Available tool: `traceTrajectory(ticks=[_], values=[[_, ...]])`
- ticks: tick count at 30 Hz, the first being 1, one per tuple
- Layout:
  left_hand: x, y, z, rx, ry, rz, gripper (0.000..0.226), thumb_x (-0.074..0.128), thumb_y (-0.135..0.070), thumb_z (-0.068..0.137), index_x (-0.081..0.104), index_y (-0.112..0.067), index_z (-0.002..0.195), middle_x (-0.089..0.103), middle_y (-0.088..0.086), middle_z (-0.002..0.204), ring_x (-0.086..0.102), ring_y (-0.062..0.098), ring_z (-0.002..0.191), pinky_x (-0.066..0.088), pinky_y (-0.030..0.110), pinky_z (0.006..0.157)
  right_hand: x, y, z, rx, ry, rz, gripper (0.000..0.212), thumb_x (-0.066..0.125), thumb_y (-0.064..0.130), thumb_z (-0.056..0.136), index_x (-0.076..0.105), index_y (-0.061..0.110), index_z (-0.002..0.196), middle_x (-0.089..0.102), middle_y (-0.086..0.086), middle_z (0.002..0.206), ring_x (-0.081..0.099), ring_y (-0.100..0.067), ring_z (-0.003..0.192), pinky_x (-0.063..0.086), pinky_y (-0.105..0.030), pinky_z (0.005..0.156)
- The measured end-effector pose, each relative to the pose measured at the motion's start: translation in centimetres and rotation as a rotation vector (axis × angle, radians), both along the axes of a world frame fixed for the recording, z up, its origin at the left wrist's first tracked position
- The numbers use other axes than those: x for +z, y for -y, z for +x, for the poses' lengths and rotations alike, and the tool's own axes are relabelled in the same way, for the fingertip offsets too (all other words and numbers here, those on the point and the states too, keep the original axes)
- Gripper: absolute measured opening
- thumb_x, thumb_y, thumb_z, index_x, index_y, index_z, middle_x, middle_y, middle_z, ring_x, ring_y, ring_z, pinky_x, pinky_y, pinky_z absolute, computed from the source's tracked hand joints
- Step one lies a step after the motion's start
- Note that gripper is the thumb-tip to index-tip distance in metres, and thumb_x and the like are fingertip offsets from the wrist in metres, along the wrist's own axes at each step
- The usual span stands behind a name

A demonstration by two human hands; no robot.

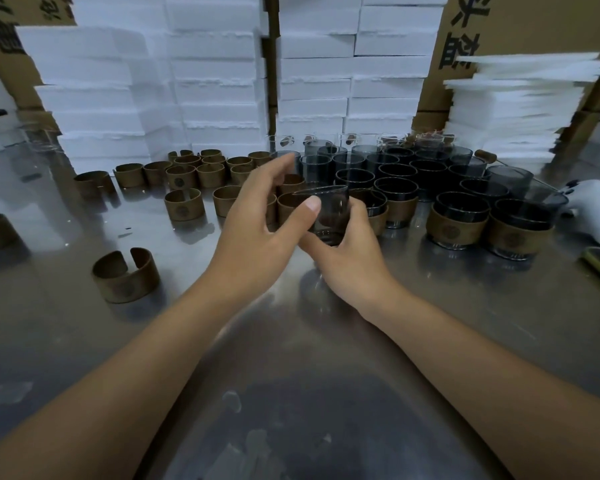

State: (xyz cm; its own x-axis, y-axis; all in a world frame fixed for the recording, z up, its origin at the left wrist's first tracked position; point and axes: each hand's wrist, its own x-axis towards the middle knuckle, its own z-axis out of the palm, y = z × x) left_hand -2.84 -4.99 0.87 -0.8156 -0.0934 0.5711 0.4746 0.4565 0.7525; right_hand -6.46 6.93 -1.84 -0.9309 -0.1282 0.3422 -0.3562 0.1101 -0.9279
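A bare smoked glass cup (328, 213) is held above the steel table (291, 393), tilted a little. My right hand (350, 261) grips it from below, fingers wrapped round its base. My left hand (257, 223) has its thumb pressed on the cup's side; its fingers stretch out behind towards the brown sleeves and hold nothing else. Several open brown C-shaped sleeves (184, 204) stand to the left and behind. One loose sleeve (127, 275) lies nearer on the left.
Many dark glass cups (395, 171) crowd the right rear, some wearing brown sleeves (456, 228). White boxes (222, 81) are stacked along the back, white foam sheets (520, 109) at the right. A white tool (593, 209) lies at the right edge.
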Motion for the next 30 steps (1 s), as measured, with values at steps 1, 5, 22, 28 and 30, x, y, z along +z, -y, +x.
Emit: traceTrajectory(ticks=[1,5,22,28,30], values=[[0.08,-0.26,0.28,-0.001,-0.028,-0.055,0.052,0.054,-0.035,0.087,0.044,-0.024,0.137,0.05,-0.01,0.134,0.042,0.0,0.128,0.032,0.013,0.105,-0.04,0.01,-0.05,-0.004,-0.004,0.005,0.057,0.076,0.025,0.079,0.041,0.02,0.123,0.061,0.007,0.11,0.06,-0.003,0.1,0.048,-0.018,0.081],[-0.11,-0.68,0.86,-0.017,-0.06,-0.173,0.045,0.055,-0.029,0.09,0.048,-0.024,0.134,0.054,-0.013,0.126,0.042,-0.003,0.123,0.028,0.004,0.099,-0.18,0.01,-0.24,-0.023,-0.01,0.005,0.056,0.073,0.022,0.081,0.036,0.022,0.123,0.058,0.001,0.116,0.058,-0.01,0.105,0.048,-0.022,0.086],[-0.36,0.0,0.19,-0.005,-0.018,-0.186,0.046,0.043,-0.038,0.092,0.044,-0.025,0.136,0.049,-0.017,0.129,0.042,0.001,0.126,0.035,0.024,0.107,0.41,0.12,0.54,-0.038,-0.005,-0.045,0.065,0.073,0.031,0.081,0.035,0.02,0.132,0.058,0.009,0.115,0.059,-0.008,0.107,0.053,-0.049,0.089],[-0.58,0.23,-0.07,-0.025,0.036,-0.131,0.045,0.043,-0.035,0.099,0.038,-0.024,0.142,0.048,-0.014,0.132,0.045,0.008,0.127,0.039,0.04,0.107,0.33,0.03,0.51,0.032,-0.032,-0.037,0.064,0.075,0.026,0.08,0.037,0.02,0.131,0.06,0.011,0.111,0.06,0.001,0.101,0.053,-0.032,0.091],[-0.57,0.24,-0.12,-0.022,0.046,-0.118,0.047,0.043,-0.037,0.097,0.038,-0.024,0.142,0.048,-0.014,0.133,0.044,0.005,0.127,0.038,0.038,0.109,0.22,0.03,0.49,0.065,-0.051,-0.017,0.065,0.075,0.023,0.08,0.037,0.018,0.132,0.06,0.01,0.112,0.06,0.002,0.102,0.051,-0.022,0.088]])
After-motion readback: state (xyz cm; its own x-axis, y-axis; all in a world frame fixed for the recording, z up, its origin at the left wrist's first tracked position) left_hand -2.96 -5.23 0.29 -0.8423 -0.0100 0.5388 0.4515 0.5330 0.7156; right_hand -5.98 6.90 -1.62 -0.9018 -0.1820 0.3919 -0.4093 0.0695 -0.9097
